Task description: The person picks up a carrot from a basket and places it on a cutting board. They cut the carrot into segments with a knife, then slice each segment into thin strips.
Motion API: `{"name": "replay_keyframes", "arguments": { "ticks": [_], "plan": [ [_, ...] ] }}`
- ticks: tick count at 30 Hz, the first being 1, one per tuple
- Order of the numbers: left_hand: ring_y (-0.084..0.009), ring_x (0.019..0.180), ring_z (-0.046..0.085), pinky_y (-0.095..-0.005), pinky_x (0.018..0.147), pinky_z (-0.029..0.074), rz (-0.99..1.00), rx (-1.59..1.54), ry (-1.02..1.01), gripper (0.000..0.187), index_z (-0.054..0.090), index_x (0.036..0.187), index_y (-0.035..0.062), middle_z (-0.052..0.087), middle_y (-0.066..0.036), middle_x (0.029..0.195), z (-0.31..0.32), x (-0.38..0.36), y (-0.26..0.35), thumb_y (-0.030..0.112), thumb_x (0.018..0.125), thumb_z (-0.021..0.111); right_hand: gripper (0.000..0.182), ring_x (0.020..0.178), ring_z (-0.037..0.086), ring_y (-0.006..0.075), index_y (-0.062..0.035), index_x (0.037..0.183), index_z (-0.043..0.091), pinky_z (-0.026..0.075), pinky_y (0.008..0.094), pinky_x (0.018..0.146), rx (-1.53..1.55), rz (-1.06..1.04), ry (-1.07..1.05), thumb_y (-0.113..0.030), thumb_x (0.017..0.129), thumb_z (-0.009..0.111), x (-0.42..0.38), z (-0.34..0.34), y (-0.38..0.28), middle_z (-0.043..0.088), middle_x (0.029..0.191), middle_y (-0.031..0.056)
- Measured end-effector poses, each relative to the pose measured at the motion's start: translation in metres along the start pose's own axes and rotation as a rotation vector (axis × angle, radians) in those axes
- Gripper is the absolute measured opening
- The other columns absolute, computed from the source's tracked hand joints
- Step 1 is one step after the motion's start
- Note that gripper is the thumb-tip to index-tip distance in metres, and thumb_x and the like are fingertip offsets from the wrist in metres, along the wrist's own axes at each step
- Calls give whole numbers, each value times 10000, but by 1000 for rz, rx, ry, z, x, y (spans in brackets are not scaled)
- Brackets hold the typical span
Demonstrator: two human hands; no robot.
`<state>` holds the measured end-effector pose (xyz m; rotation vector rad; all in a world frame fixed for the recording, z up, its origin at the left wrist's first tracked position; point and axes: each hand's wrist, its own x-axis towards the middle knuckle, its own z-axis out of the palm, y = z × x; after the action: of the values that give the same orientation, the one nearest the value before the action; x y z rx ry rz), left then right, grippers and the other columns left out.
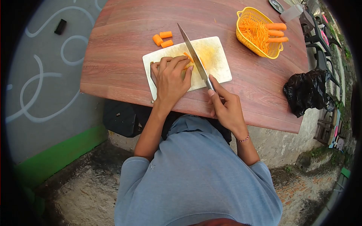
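A white cutting board (215, 69), stained orange, lies near the front edge of the table. My left hand (173, 77) is on its left part with fingers bent, pressing down on a piece of carrot (188, 57) that is mostly hidden beneath the fingertips. My right hand (226, 103) is wrapped round the handle of a kitchen knife (195, 54). Its long blade points away from me, over the board just right of the carrot. Several short carrot chunks (166, 34) lie on the table beyond the board's upper left corner.
A yellow plastic basket (260, 51) holds shredded carrot (254, 34) and whole carrots (276, 33) at the far right of the wooden table (124, 49). A black plastic bag (305, 90) sits at the right edge. A translucent container (291, 13) stands at the back right.
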<state>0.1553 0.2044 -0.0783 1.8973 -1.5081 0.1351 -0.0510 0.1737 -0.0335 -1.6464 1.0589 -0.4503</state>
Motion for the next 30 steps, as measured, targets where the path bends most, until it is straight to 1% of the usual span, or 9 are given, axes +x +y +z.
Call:
{"name": "replay_keyframes", "arguments": {
  "ticks": [5,8,10,14,17,20,22,25,30],
  "plan": [
    [-213,1124,630,-478,1052,355,25,-31,9,218,833,1106,116,776,32,1192,1,-2,-4,201,912,784,479,544,523,92,-85,1548,574,474,309,566,55,39,-7,-142,1074,617,-4,1,-9,521,624,69],
    [-228,1129,609,-478,1012,331,57,-50,20,222,828,1101,98,767,2,1188,2,-2,-5,205,917,763,471,543,542,93,-75,1545,576,482,313,567,94,58,6,-134,1079,610,-5,1,-12,554,631,60],
    [-230,1143,623,-471,1045,352,63,-8,-2,243,836,1144,136,767,16,1219,-1,-1,-2,212,920,777,468,543,562,93,-68,1544,577,488,312,566,81,39,25,-137,1082,609,-5,-1,-11,575,638,53],
    [-241,1168,612,-474,1055,334,108,46,-22,273,831,1178,144,751,5,1253,-1,0,0,232,927,770,469,545,567,90,-70,1544,577,489,309,568,82,42,29,-136,1081,610,-5,-2,-8,574,638,60],
    [-242,1205,592,-490,1069,311,130,75,-33,292,825,1201,155,732,-1,1277,-1,1,2,249,931,766,468,547,572,87,-74,1545,577,489,305,567,66,22,33,-140,1083,610,-5,-4,-5,575,636,50],
    [-235,1247,572,-523,1086,286,158,100,-58,291,818,1207,168,708,-3,1308,-1,4,4,263,939,757,468,551,573,85,-82,1550,574,497,304,564,102,84,12,-148,1088,608,-6,-7,-13,589,664,36],
    [-231,1277,559,-568,1100,261,188,141,-87,289,806,1215,176,694,2,1324,-2,8,7,279,954,738,467,556,579,82,-101,1555,575,506,303,557,134,103,-4,-154,1092,606,-6,-10,-14,604,712,24],
    [-229,1290,553,-604,1106,240,223,190,-129,304,789,1238,179,684,4,1333,-3,16,10,299,966,721,471,558,584,82,-119,1564,569,511,303,550,101,116,1,-156,1096,602,-5,-15,-15,606,744,21],
    [-226,1291,555,-611,1108,237,255,181,-131,325,778,1266,189,682,8,1326,3,19,9,312,971,717,474,555,590,87,-125,1569,563,509,301,551,92,130,17,-166,1098,600,-3,-20,-15,600,732,19]
  ]
}}
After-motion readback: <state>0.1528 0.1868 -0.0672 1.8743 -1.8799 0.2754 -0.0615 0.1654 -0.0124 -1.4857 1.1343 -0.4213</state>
